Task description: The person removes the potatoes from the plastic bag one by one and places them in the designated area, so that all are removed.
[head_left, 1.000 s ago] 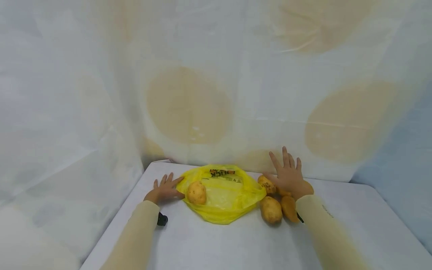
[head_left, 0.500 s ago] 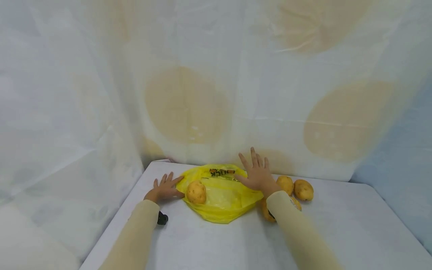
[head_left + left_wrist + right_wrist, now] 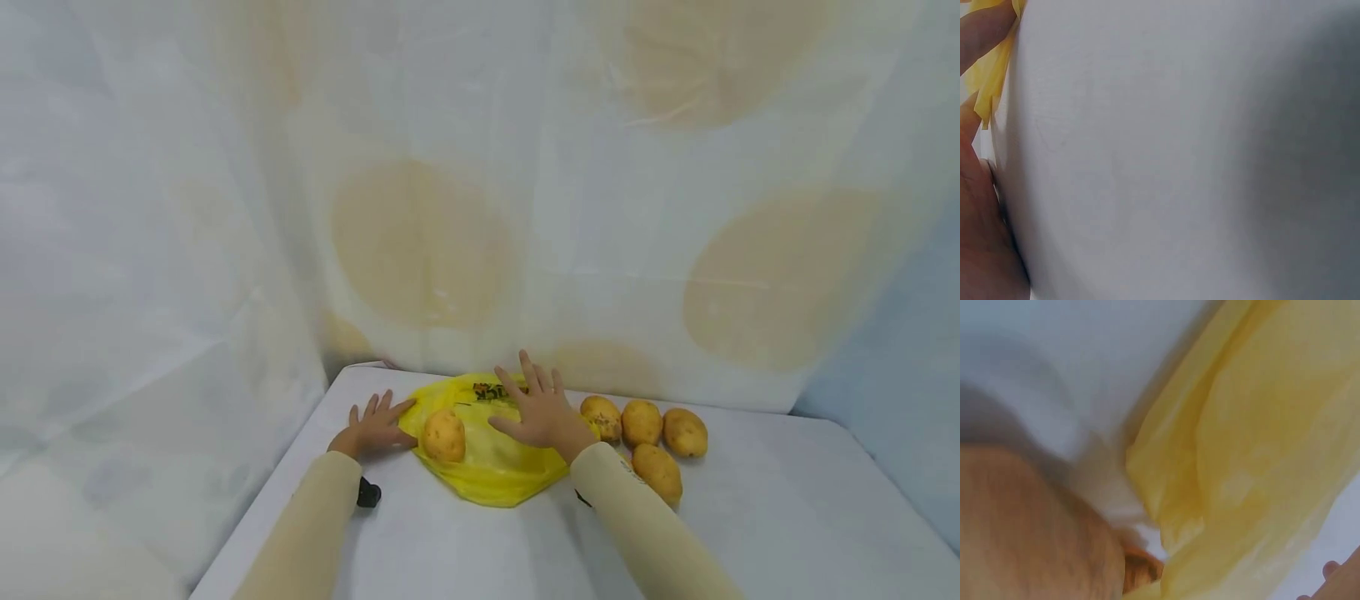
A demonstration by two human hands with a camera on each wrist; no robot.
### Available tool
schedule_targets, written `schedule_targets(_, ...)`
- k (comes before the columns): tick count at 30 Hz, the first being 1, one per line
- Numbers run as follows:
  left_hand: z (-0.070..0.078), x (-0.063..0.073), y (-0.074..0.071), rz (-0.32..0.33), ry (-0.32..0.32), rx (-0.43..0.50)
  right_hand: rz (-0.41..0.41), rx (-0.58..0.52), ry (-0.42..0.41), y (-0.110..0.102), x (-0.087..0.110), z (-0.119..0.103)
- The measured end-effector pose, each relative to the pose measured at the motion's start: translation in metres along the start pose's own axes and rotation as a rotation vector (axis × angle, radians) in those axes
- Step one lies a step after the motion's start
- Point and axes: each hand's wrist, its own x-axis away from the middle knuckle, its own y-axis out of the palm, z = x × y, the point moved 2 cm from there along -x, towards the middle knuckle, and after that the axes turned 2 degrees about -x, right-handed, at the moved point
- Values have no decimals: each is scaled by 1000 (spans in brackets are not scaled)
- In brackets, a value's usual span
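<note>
A yellow plastic bag (image 3: 495,479) with dark printing lies flattened on the table, and one potato (image 3: 444,436) rests on its left part. My left hand (image 3: 377,427) has its fingers spread at the bag's left edge; in the left wrist view a yellow fold of the bag (image 3: 991,87) shows beside the thumb and finger. Over the right half of the bag is my right hand (image 3: 542,410), fingers straight and apart, holding nothing. In the right wrist view a large potato (image 3: 1029,531) sits beside the bag (image 3: 1272,425).
Several loose potatoes (image 3: 657,473) are grouped right of the bag, partly behind my right sleeve (image 3: 630,508). Pale sheeting with tan circles (image 3: 420,242) hangs behind the white table (image 3: 787,517). A small black device (image 3: 368,492) sits by my left wrist.
My right hand has moved left, from over the loose potatoes to over the bag, uncovering potatoes at the right. The left hand has stayed at the bag's edge. The head view has shifted slightly.
</note>
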Motion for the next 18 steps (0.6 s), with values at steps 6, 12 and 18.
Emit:
schedule_targets(6,2,-1,1,-3,-13,3,-32,28,-25,9,-1,-8)
schedule_targets(12,2,1,-1,-7,-14,2,-42,14,-45,15,-7,-18)
schedule_targets(18,2,0,1,-7,-21,-5,-52,23,-87,18,-13,-33)
